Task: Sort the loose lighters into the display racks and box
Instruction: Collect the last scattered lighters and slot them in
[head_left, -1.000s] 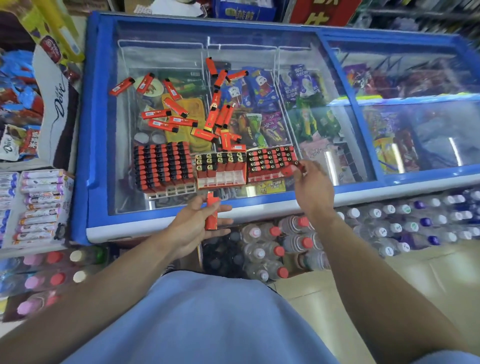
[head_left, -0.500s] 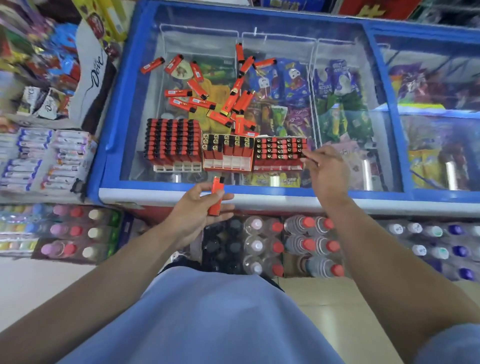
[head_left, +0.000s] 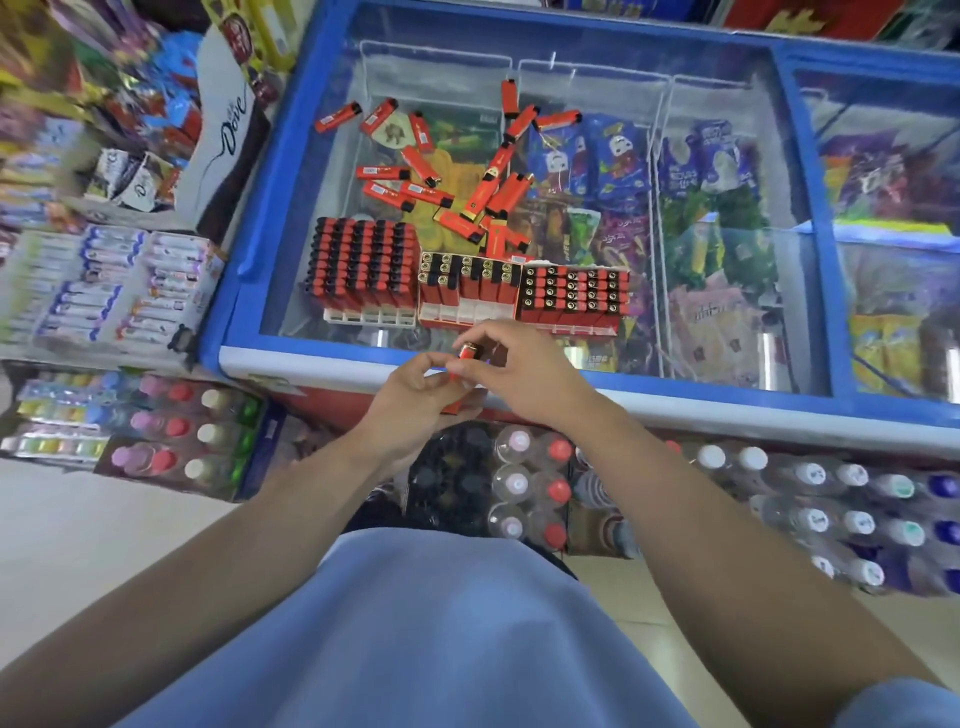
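Holding one red lighter (head_left: 464, 371) between both hands, I have it just in front of the freezer's near rim, below the middle rack. My left hand (head_left: 415, 402) curls its fingers round the lower body, and my right hand (head_left: 511, 371) pinches the top end with fingertips, so the two hands are together, touching through the lighter. I cannot tell which way its head faces, since fingers cover most of it.

What worries me: the handover. If one hand lets go before the other has a firm pinch, the lighter could drop past the rim onto the packed bottles (head_left: 524, 483) below, where it would be awkward to fish out. Seating it is the other risk; the middle rack (head_left: 470, 291) shows white empty slots along its front row, and pushing in at a tilt could jam it or nudge its neighbours. The left rack (head_left: 363, 265) and right rack (head_left: 574, 296) look nearly full, so I judge the middle one the likelier home.

Beyond the racks, the loose lighters (head_left: 431, 176) lie scattered on the glass lid (head_left: 727, 260), well apart from my hands, some overlapping. Plenty are left, so I judge the sorting about midway. The glass is smooth, and a careless reach could send several sliding
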